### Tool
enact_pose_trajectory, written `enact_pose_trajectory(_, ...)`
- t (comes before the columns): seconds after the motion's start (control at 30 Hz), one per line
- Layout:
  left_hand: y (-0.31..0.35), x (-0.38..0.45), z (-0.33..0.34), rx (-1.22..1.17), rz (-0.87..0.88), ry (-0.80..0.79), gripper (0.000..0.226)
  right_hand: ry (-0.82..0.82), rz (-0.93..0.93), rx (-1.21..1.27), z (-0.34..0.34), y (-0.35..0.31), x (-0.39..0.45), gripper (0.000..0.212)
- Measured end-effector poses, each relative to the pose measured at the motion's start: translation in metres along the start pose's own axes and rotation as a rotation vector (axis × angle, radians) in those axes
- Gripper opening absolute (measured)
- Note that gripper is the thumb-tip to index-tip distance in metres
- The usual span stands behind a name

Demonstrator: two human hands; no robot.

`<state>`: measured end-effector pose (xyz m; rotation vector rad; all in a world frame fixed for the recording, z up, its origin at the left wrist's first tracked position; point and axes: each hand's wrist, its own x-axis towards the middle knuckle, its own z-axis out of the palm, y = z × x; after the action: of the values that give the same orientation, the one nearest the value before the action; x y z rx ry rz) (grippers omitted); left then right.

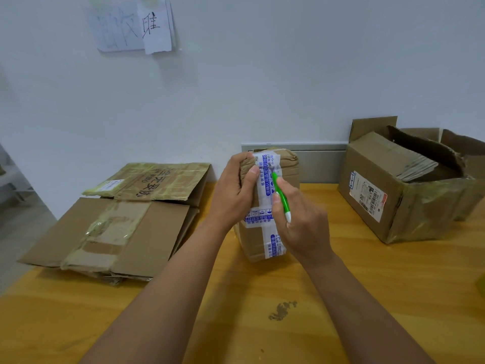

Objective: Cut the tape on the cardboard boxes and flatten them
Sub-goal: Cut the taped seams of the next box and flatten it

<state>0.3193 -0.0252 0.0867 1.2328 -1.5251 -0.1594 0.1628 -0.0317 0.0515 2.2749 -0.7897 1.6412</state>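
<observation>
A small brown cardboard box (288, 164) stands on end in the middle of the wooden table (341, 298), wrapped with white tape printed in blue (265, 179). My left hand (233, 190) grips the box's upper left side, thumb on the tape. My right hand (301, 224) holds a green and white cutter (282, 198) like a pen, its tip against the tape near the top of the box.
A stack of flattened cardboard boxes (118, 224) lies on the table's left side. At the right stands an open, torn box (409, 185) with cardboard pieces inside. The white wall is close behind, with paper notes (136, 27) stuck on it. A small stain (282, 310) marks the tabletop.
</observation>
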Motion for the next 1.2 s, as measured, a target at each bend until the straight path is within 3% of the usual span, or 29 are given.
enact_pose_trajectory(0.2, -0.002, 0.005, -0.005, 0.007, -0.023, 0.043, 0.013, -0.054, 0.007, -0.065, 0.007, -0.005, -0.02, 0.033)
enact_pose_trajectory(0.53, 0.001, 0.004, -0.005, 0.017, -0.055, 0.001, 0.023, -0.072, 0.042, -0.067, 0.001, -0.008, -0.028, 0.032)
enact_pose_trajectory(0.87, 0.001, 0.002, -0.006, -0.009, -0.089, -0.033, 0.027, 0.187, -0.006, 0.076, -0.03, -0.025, 0.017, 0.037)
enact_pose_trajectory(1.07, 0.003, -0.002, -0.002, -0.005, -0.034, -0.034, 0.03, 0.026, 0.07, 0.077, -0.007, -0.009, 0.029, 0.038)
enact_pose_trajectory(1.2, 0.0, 0.0, -0.004, 0.019, -0.033, -0.032, 0.035, 0.026, 0.077, 0.069, 0.001, -0.004, 0.018, 0.037)
